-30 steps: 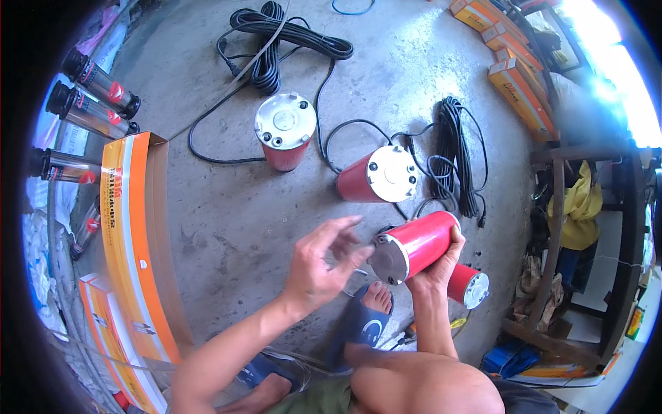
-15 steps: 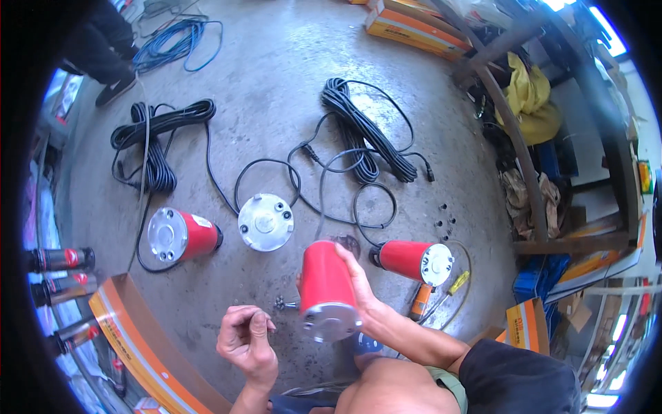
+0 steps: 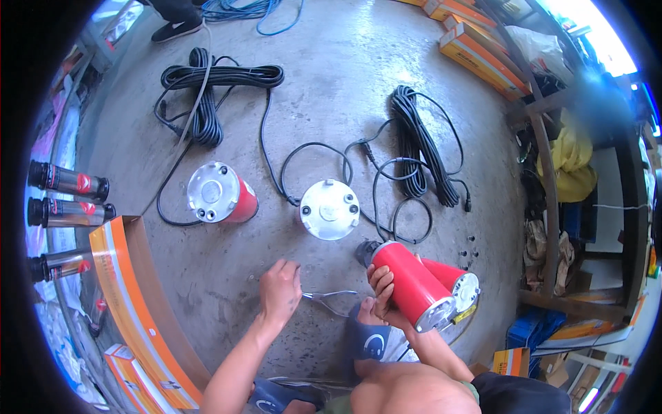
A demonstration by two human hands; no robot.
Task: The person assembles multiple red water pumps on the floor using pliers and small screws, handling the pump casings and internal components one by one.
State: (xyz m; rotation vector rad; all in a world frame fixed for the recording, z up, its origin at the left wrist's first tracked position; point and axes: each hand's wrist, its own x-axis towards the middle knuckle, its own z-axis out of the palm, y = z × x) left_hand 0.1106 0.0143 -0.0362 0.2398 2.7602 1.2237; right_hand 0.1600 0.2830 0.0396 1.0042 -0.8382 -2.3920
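Observation:
My right hand point(image 3: 387, 293) grips a red cylindrical motor housing point(image 3: 416, 284), tilted with its silver end cap toward me. My left hand point(image 3: 279, 286) is low over the floor, fingers bent and pressed together; what they hold, if anything, is hidden. Beside it lie silver pliers point(image 3: 334, 295), handles spread. Two more housings with silver caps stand beyond my hands: the left one point(image 3: 215, 193) leans and shows its red side, the middle one point(image 3: 329, 209) faces its cap up. Another red housing point(image 3: 447, 272) lies partly behind the held one.
Coiled black cables point(image 3: 207, 103) lie at the far left, and another bundle point(image 3: 417, 148) at the far right. An open orange box point(image 3: 124, 290) is on my left. Small dark parts point(image 3: 471, 254) are scattered right. A wooden rack point(image 3: 545, 159) borders the right; a person's shoe point(image 3: 177, 29) shows at the back.
The held red housing has moved right with my right hand. My left hand has turned down toward the floor near the pliers. The whole view has shifted.

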